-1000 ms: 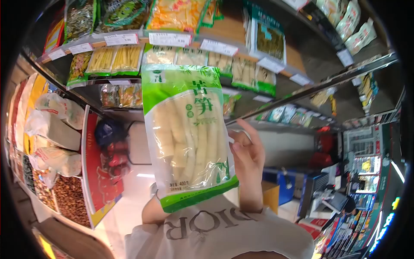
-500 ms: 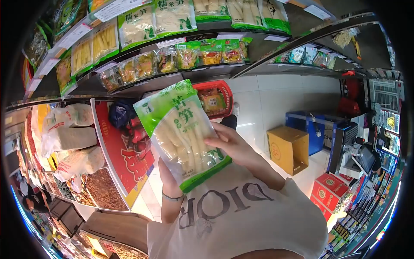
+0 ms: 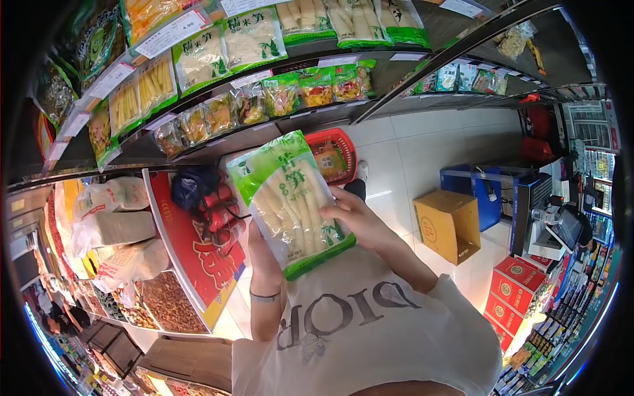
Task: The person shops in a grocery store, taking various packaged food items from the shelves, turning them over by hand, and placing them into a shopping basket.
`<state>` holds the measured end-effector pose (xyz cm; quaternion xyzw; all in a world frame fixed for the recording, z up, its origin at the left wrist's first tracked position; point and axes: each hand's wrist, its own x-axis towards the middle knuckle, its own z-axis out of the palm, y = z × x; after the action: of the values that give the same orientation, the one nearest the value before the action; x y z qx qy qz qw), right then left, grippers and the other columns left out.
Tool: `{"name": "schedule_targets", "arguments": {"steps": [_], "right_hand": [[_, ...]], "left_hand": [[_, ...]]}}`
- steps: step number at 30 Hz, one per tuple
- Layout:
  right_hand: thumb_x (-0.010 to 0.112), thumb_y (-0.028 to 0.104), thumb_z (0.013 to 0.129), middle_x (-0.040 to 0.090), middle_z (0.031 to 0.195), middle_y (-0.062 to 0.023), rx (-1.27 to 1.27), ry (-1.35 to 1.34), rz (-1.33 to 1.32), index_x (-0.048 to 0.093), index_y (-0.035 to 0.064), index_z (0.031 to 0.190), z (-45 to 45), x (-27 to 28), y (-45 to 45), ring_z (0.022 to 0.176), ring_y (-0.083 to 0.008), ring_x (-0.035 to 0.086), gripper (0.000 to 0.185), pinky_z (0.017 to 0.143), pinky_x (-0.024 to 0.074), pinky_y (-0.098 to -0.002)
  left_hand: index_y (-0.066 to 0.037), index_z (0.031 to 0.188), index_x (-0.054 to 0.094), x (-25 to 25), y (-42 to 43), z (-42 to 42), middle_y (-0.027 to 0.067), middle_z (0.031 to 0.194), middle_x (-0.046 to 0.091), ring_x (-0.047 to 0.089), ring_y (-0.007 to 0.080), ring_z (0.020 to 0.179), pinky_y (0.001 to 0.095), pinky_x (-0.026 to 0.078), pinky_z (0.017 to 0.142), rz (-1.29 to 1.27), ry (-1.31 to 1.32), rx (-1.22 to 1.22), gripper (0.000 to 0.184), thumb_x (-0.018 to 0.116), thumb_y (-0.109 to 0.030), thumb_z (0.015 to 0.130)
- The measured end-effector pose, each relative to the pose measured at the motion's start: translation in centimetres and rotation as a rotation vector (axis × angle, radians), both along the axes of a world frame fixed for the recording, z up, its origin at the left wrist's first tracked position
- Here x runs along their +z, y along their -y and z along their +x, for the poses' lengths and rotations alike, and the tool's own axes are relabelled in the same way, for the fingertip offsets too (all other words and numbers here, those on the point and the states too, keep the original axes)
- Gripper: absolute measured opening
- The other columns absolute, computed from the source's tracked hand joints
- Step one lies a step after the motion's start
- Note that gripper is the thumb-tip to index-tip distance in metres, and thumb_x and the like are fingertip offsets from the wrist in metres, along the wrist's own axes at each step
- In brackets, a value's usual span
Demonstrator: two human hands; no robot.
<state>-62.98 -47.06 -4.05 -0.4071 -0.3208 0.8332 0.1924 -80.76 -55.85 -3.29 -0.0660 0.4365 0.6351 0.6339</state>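
A clear plastic bag of bamboo shoots (image 3: 290,204), printed green at its top and bottom, is held tilted in front of my chest. My right hand (image 3: 351,214) grips its right edge, the thumb lying over the front. On the other side, my left hand (image 3: 263,261) supports the bag's left edge, its fingers largely hidden behind the package. A band circles my left wrist. Beyond the bag, a red shopping basket (image 3: 343,146) is on the floor with a packaged item (image 3: 328,162) inside, partly covered by the bag.
Shelves ahead carry more bamboo shoot bags (image 3: 254,39) and small food packets (image 3: 282,94). Left is a red-sided display stand (image 3: 191,231) with bulk goods. On the right stand an open cardboard box (image 3: 449,224), a blue bin (image 3: 472,191) and stacked red cartons (image 3: 515,297).
The bag has shifted slightly right and down in view, with both hands still on it. The camera view has moved a little.
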Motion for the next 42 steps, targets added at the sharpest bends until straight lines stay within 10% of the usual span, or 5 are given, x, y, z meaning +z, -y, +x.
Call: {"name": "schedule_targets", "arguments": {"steps": [17,20,31,37,42], "right_hand": [[0.064,0.008,0.089,0.065,0.107,-0.0041,-0.093,0.289,0.341,0.056,0.0026,0.13,1.3,-14.6,-4.5,0.101,-0.0122,0.058,0.043,0.089,0.0458,-0.0289],[0.058,0.007,0.094,0.056,0.08,-0.0047,-0.28,0.929,1.246,0.058,0.0043,0.116,1.2,-17.1,-5.7,0.077,-0.0118,0.052,0.022,0.07,0.0449,-0.0325],[0.05,0.001,0.096,0.051,0.073,-0.0021,-0.172,0.523,0.981,0.061,0.0035,0.113,-5.0,-4.4,-12.9,0.068,-0.0116,0.048,0.02,0.066,0.0417,-0.0279],[0.057,0.005,0.093,0.045,0.068,0.0024,-0.218,0.309,0.929,0.064,0.0068,0.111,-9.4,-3.0,-21.8,0.06,-0.0063,0.043,0.02,0.052,0.0351,-0.0244],[0.067,0.018,0.088,0.06,0.078,-0.0107,-0.19,0.748,1.34,0.064,0.002,0.102,-12.0,-4.4,-26.9,0.067,-0.0233,0.056,0.022,0.063,0.0462,-0.037]], "left_hand": [[-0.006,0.138,0.048,-7.8,-6.2,-1.1,0.0117,0.134,0.055,0.049,0.0251,0.125,0.0448,0.037,0.107,-0.119,-0.181,-0.266,0.05,0.039,-0.025,0.093],[-0.006,0.14,0.043,-8.8,-6.2,-1.5,0.0127,0.141,0.044,0.043,0.0245,0.129,0.0498,0.037,0.105,-0.167,-0.234,-0.133,0.054,0.044,-0.022,0.089],[-0.003,0.123,0.053,-5.9,-11.1,-3.8,0.0099,0.132,0.05,0.047,0.0231,0.124,0.0424,0.043,0.101,0.089,-0.261,0.077,0.036,0.042,-0.01,0.089],[-0.001,0.119,0.058,-2.5,-18.6,-8.0,0.0111,0.119,0.059,0.053,0.0205,0.115,0.0329,0.04,0.1,0.401,-0.912,-0.017,0.031,0.049,-0.005,0.089],[0.003,0.124,0.055,-2.2,-21.3,-11.3,0.0248,0.13,0.055,0.05,0.0413,0.12,0.0447,0.04,0.104,0.323,-1.606,-0.136,0.042,0.053,-0.001,0.082]]}}
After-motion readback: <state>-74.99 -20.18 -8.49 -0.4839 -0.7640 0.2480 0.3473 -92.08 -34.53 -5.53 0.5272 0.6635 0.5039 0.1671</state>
